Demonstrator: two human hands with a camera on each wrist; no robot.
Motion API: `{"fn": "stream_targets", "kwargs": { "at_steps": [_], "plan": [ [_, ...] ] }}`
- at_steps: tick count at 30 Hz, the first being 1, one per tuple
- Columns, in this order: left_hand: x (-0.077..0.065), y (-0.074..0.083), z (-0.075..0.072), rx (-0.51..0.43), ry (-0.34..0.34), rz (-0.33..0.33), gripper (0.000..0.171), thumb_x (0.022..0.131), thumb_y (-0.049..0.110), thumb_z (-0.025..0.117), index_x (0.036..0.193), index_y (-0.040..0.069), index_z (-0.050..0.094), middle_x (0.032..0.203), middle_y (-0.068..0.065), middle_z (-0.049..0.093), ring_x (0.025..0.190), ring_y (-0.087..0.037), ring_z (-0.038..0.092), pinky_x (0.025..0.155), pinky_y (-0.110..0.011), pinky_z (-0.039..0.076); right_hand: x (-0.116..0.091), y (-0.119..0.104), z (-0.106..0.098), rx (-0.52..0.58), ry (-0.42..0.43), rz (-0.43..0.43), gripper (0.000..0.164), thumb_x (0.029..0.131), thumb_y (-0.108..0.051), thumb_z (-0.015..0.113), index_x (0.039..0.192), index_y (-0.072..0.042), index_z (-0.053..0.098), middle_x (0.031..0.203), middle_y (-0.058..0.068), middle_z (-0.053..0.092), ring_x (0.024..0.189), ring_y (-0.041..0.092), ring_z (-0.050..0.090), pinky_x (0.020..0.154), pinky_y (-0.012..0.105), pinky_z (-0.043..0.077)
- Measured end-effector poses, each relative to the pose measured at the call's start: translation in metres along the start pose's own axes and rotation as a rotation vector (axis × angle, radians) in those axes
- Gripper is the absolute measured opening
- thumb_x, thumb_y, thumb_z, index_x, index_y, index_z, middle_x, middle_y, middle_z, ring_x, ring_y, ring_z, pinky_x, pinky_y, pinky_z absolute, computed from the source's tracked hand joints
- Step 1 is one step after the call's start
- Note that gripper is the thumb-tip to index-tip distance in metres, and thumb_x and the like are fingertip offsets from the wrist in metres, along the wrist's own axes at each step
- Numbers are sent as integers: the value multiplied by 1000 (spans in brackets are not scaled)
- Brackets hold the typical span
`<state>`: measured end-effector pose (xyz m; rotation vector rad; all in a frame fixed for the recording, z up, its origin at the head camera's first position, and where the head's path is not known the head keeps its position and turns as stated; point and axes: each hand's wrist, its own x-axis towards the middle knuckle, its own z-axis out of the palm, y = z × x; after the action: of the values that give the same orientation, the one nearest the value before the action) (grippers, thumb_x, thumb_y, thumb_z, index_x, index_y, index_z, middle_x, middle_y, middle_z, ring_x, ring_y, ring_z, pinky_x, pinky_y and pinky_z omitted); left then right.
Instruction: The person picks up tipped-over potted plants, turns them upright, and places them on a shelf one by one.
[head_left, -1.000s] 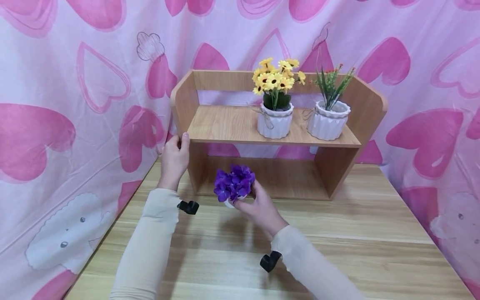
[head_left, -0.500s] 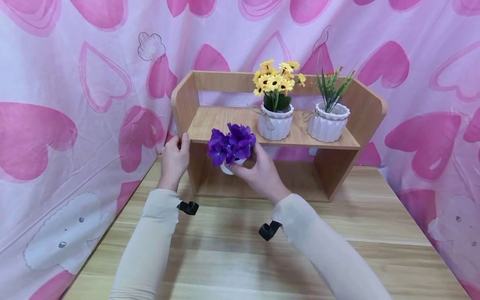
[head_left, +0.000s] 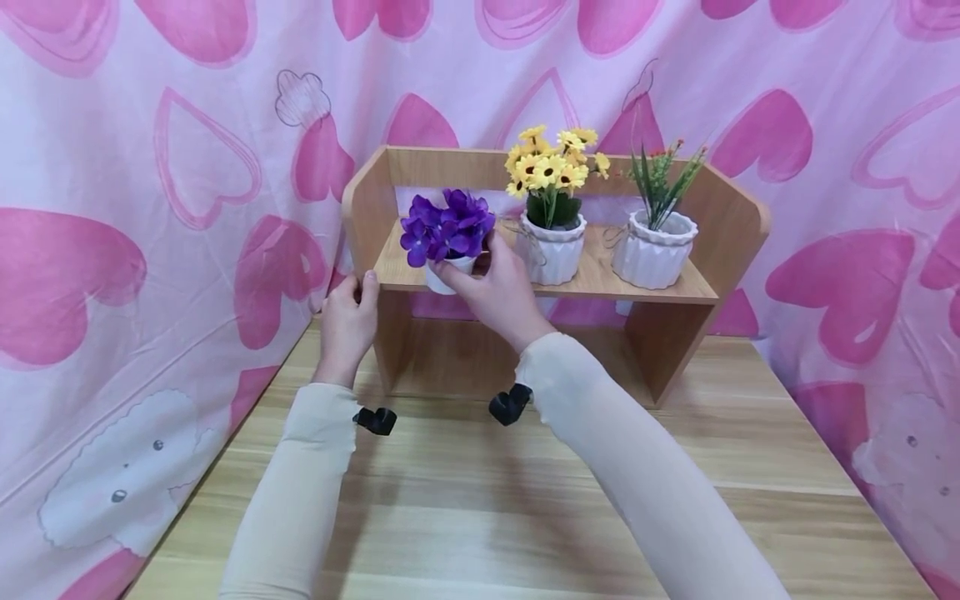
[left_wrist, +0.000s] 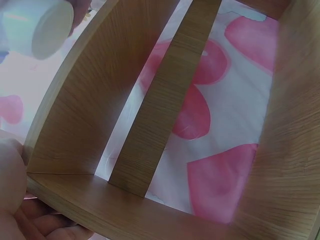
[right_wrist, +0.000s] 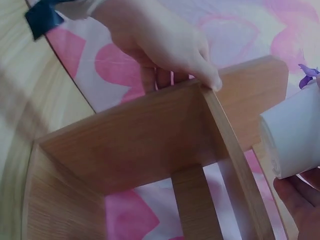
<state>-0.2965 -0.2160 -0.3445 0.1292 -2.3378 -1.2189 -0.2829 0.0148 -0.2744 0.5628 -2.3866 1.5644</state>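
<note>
My right hand (head_left: 504, 292) holds a white pot (head_left: 444, 279) of purple flowers (head_left: 447, 227) at the left front edge of the upper board. The pot's underside is visible in the left wrist view, and it looks raised off the wood. My left hand (head_left: 348, 325) grips the left side of the wooden shelf (head_left: 457, 168), thumb at the front edge and fingers on the outer face. In the right wrist view, the tilted-looking pot (right_wrist: 292, 137) is apart from the side panel that the left hand (right_wrist: 165, 45) grips.
To the right on the upper board stand a white pot of yellow flowers (head_left: 555, 250) and a white pot with green leaves and small red blooms (head_left: 656, 250). The shelf rests on a wooden table (head_left: 450, 500). Behind hangs a pink heart-patterned curtain (head_left: 202, 150).
My right hand has lifted the purple flower pot from low in front of the shelf up to the upper board, slightly leftward. The left hand has stayed on the shelf side.
</note>
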Motion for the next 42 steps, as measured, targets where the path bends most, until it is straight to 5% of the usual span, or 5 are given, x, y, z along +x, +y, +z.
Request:
{"fn": "stream_targets", "kwargs": {
  "at_steps": [7,15,27,33,42],
  "plan": [
    [0,2,1,-16,-17,-11,58,112,51,45,130,1,69,141,-24,70,120,-43,67,104,-61,54,24,6,3,-25,9,101,76,97,-52,78,156,-16,47,144,6,66,118,23,63,103,41,56],
    [-4,3,2,-24,12,14,54,112,49,46,108,0,68,107,-26,73,95,-41,60,82,-50,48,39,-1,9,-73,-30,302,98,95,-64,74,170,-20,30,174,2,41,157,22,45,128,45,39],
    [-2,5,6,-43,0,26,54,112,50,46,108,0,67,102,-26,71,94,-40,60,79,-46,46,34,-7,3,-88,-33,344,105,94,-70,69,173,-22,19,176,4,36,160,23,40,129,44,37],
    [-3,1,4,-44,-5,17,54,112,50,46,101,0,64,93,-23,64,90,-38,58,77,-44,45,3,3,-6,-77,15,246,91,102,-58,67,169,-10,29,167,13,49,153,27,51,126,42,42],
    [1,-2,3,-20,11,53,53,113,48,45,96,0,61,85,-21,57,86,-39,55,75,-44,42,-79,39,-50,-78,160,-160,32,106,-12,66,135,1,67,130,15,74,116,22,71,102,31,59]
  ]
}}
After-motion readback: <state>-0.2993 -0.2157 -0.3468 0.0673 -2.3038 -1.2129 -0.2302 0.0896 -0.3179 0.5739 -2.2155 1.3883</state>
